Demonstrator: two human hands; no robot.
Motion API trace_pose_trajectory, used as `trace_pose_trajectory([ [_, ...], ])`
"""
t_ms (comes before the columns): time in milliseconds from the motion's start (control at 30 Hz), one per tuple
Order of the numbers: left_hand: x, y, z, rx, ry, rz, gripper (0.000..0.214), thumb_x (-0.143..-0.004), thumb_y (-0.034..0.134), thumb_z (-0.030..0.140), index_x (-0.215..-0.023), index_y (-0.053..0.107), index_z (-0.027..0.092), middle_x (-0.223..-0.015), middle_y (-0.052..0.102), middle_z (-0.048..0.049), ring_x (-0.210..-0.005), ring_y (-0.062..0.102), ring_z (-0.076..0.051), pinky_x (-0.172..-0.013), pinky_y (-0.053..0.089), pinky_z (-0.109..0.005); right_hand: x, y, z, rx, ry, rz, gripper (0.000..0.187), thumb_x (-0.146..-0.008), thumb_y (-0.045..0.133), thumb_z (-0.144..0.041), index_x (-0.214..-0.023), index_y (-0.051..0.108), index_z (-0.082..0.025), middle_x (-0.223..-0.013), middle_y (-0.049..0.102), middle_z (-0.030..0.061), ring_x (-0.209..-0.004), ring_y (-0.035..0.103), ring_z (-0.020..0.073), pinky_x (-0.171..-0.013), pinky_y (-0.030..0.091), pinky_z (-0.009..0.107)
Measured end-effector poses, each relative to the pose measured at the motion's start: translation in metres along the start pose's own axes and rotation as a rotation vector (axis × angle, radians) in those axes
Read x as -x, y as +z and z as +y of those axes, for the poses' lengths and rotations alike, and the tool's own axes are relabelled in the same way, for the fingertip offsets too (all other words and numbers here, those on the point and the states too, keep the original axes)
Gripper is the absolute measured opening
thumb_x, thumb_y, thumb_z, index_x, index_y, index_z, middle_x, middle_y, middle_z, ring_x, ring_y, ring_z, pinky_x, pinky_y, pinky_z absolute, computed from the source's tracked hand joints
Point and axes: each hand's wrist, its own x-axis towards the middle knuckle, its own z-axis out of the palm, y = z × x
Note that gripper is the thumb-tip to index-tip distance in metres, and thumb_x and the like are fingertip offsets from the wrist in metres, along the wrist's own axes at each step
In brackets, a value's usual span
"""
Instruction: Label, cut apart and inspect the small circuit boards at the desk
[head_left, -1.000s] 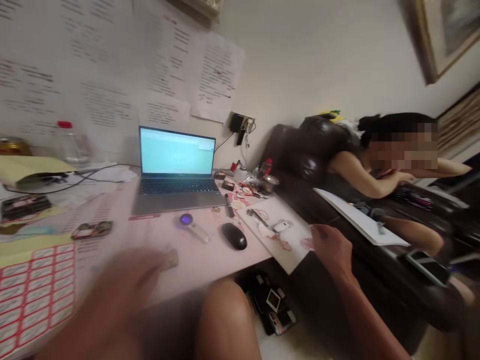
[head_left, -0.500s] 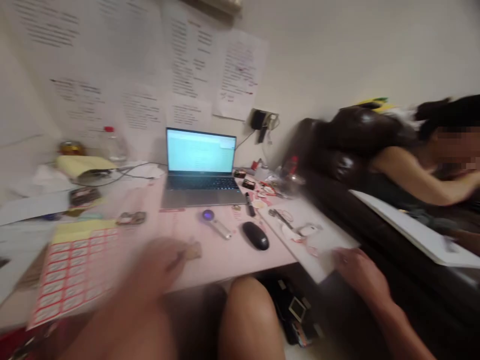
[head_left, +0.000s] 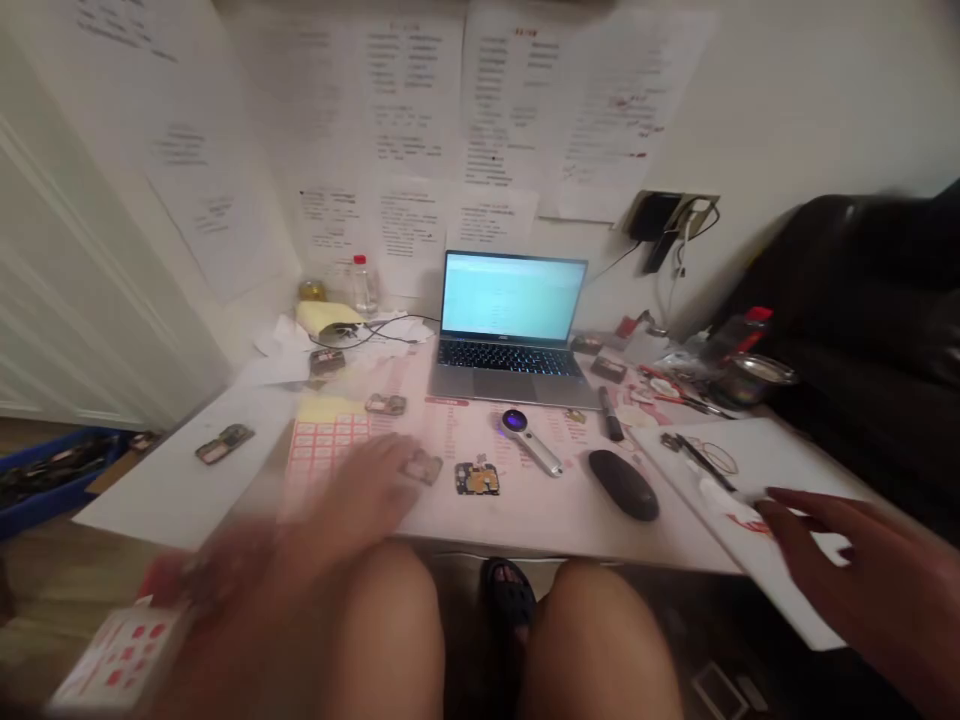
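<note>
- Board in play: small circuit board point(head_left: 424, 467), right at the fingertips of your left hand point(head_left: 367, 490), above the pink desk mat point(head_left: 420, 525), front of the laptop point(head_left: 510, 375).
- Left hand reads as pinching it: fingertips meet its left end, and it's smeared about as much as your fingers. Blur hides finger placement, so that's my call, not a clean view.
- Long axis looks roughly crosswise, left to right, pointing away from your fingers. Exact angle: can't tell.
- Second board, the gold-and-black board point(head_left: 478, 480), lies flat just to the right of the small one. Narrow gap, no contact that I can see. It's a bit wider than deep, long side also roughly crosswise.
- So your left hand is the near one for both boards. Your right hand point(head_left: 862, 560) is well off to the right, with the mouse point(head_left: 624, 485) between it and the gold-and-black board.
- Right hand is over the white panel point(head_left: 772, 450), thumb and index reaching left, by some small white and red bits. Can't tell whether you're grasping anything there.
- Behind and right of the gold-and-black board: the handheld lit tool point(head_left: 536, 447), slanting down toward the mouse, apart from both boards.
</note>
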Motion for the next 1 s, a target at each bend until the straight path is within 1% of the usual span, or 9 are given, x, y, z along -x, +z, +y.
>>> trace_pose_trajectory([
  [67, 0.009, -0.003, -0.007, -0.014, 0.007, -0.020, 0.060, -0.088, 0.063, 0.016, -0.147, 0.063, 0.024, -0.154, 0.064, -0.0106, -0.144, 0.056, -0.034, -0.124, 0.042, -0.056, -0.002, 0.008, -0.062, -0.078, -0.073, -0.008, 0.032, -0.085, 0.060, -0.064, -0.101, 0.076, -0.041, -0.111, 0.078, 0.0122, -0.059, 0.062, 0.0249, -0.063, 0.045, 0.047],
  [167, 0.015, 0.000, -0.008, 0.003, 0.034, -0.054, 0.055, -0.089, 0.060, 0.014, -0.141, 0.067, 0.031, -0.152, 0.066, -0.0051, -0.145, 0.056, -0.034, -0.123, 0.043, -0.057, -0.004, 0.025, -0.137, -0.245, -0.274, -0.142, 0.035, -0.092, 0.054, -0.056, -0.097, 0.079, -0.032, -0.105, 0.081, 0.0078, -0.077, 0.073, 0.0271, -0.074, 0.055, 0.042],
  [300, 0.009, 0.007, -0.004, 0.000, 0.016, -0.026, 0.052, -0.093, 0.057, 0.015, -0.144, 0.066, 0.024, -0.157, 0.062, -0.0113, -0.148, 0.054, -0.034, -0.124, 0.043, -0.058, -0.006, 0.052, -0.189, -0.275, -0.461, -0.342, 0.034, -0.102, 0.050, -0.044, -0.098, 0.079, -0.026, -0.104, 0.081, 0.0076, -0.089, 0.075, 0.0262, -0.079, 0.054, 0.037],
  [400, 0.002, 0.012, -0.004, -0.023, -0.017, -0.047, 0.054, -0.096, 0.051, 0.015, -0.150, 0.060, 0.016, -0.159, 0.059, -0.0162, -0.151, 0.052, -0.033, -0.126, 0.041, -0.057, -0.010, 0.067, -0.206, -0.253, -0.518, -0.450, 0.032, -0.104, 0.049, -0.035, -0.103, 0.079, -0.023, -0.109, 0.080, 0.0084, -0.094, 0.075, 0.0264, -0.081, 0.052, 0.037],
  [533, -0.005, 0.009, -0.004, -0.026, -0.004, -0.082, 0.042, -0.100, 0.049, 0.018, -0.138, 0.068, 0.018, -0.142, 0.072, -0.0142, -0.135, 0.064, -0.032, -0.118, 0.049, -0.053, -0.015, 0.079, -0.219, -0.231, -0.517, -0.547, 0.025, -0.102, 0.055, -0.026, -0.110, 0.079, -0.022, -0.118, 0.080, 0.0083, -0.099, 0.075, 0.0250, -0.083, 0.052, 0.034],
  [633, -0.008, 0.005, 0.000, -0.033, -0.007, -0.072, 0.037, -0.099, 0.051, 0.018, -0.130, 0.071, 0.018, -0.132, 0.075, -0.0151, -0.129, 0.067, -0.034, -0.113, 0.051, -0.055, -0.015, 0.088, -0.225, -0.203, -0.517, -0.599, 0.024, -0.098, 0.060, -0.019, -0.114, 0.078, -0.021, -0.120, 0.079, 0.0087, -0.100, 0.075, 0.0241, -0.084, 0.051, 0.032],
  [800, -0.008, 0.008, 0.010, -0.019, -0.014, -0.027, 0.037, -0.098, 0.053, 0.018, -0.131, 0.069, 0.016, -0.138, 0.071, -0.0179, -0.129, 0.065, -0.036, -0.113, 0.050, -0.056, -0.013, 0.107, -0.231, -0.169, -0.542, -0.660, 0.016, -0.097, 0.065, -0.017, -0.107, 0.077, -0.019, -0.119, 0.072, 0.0127, -0.098, 0.072, 0.0249, -0.086, 0.050, 0.034],
  [900, -0.007, 0.014, 0.016, 0.037, 0.011, 0.003, 0.034, -0.096, 0.061, 0.022, -0.129, 0.070, 0.018, -0.135, 0.072, -0.0159, -0.127, 0.066, -0.035, -0.113, 0.051, -0.056, -0.013, 0.110, -0.233, -0.178, -0.535, -0.661, 0.012, -0.094, 0.069, -0.016, -0.104, 0.075, -0.017, -0.112, 0.071, 0.0127, -0.093, 0.070, 0.0246, -0.083, 0.050, 0.034],
  [1000, -0.005, 0.018, 0.020, 0.089, 0.034, 0.025, 0.036, -0.092, 0.068, 0.022, -0.127, 0.070, 0.020, -0.134, 0.072, -0.0137, -0.128, 0.065, -0.034, -0.113, 0.051, -0.055, -0.007, 0.100, -0.229, -0.217, -0.580, -0.675, 0.016, -0.092, 0.067, -0.006, -0.100, 0.072, -0.019, -0.105, 0.070, 0.0076, -0.092, 0.068, 0.0212, -0.082, 0.050, 0.030],
])
